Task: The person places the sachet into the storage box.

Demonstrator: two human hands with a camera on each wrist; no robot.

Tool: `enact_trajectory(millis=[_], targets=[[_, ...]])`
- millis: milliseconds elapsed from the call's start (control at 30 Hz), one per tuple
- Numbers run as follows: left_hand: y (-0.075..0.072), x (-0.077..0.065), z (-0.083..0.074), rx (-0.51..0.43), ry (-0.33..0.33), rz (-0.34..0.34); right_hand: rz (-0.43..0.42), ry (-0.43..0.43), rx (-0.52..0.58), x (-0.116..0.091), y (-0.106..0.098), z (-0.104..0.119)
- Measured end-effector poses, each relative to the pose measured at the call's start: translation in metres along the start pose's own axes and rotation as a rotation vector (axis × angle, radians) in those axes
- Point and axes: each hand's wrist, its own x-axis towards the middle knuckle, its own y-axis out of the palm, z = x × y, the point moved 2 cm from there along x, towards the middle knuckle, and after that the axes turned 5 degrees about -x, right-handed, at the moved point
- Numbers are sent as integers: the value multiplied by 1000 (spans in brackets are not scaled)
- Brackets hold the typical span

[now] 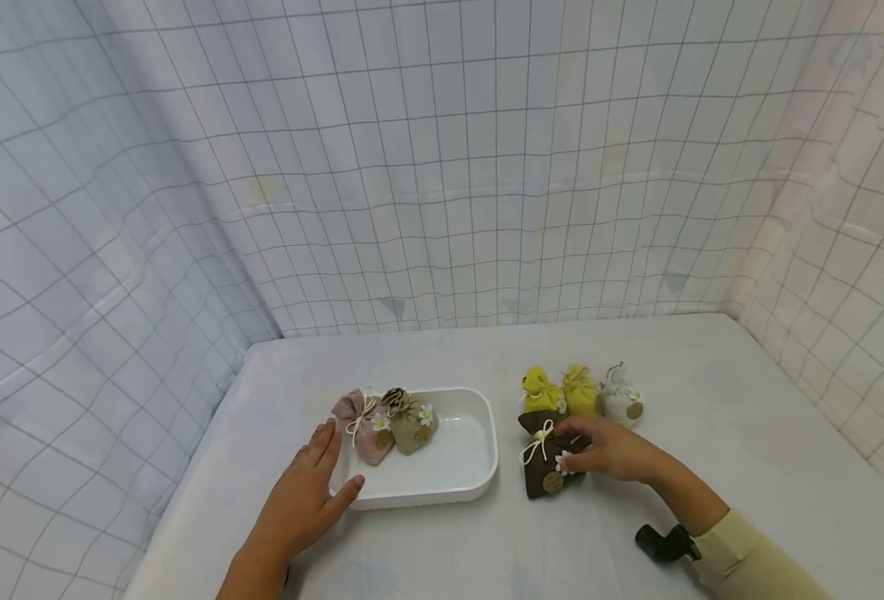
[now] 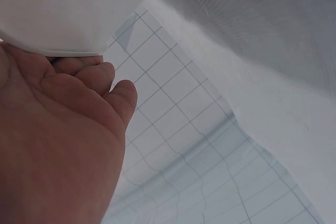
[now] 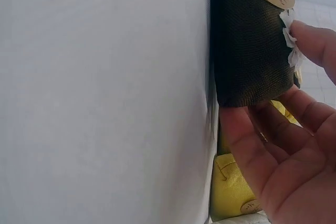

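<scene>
The head view shows a white-covered tabletop (image 1: 442, 550) carrying a white tray (image 1: 460, 454) left of centre, its long sides parallel to the far edge. The left hand (image 1: 302, 496) lies at the tray's left end, fingers extended against its rim, gripping nothing. The right hand (image 1: 610, 450) has its grip partly closed, thumb and fingers loosely curled about the side of a brown bag (image 1: 541, 467).

That bag lies between the tray and the tabletop's right edge; its long axis runs near to far, the tied neck pointing toward the far edge, slightly left. Behind it, toward the far right corner, sit two yellow bags (image 1: 581, 396) and a grey bag (image 1: 616, 404); a pink bag (image 1: 369, 446) and a green bag (image 1: 409, 429) are in the tray. The thumb is at the brown bag's white flower (image 3: 290, 40).

The step in hand looks like taking hold of the brown bag; the next move seems to call for a firmer pinch.
</scene>
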Motion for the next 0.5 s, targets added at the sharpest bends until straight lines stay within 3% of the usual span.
enact_trajectory(millis=[500], targets=[[0, 0, 0, 2, 2, -2, 1, -50, -130, 6, -17, 19]])
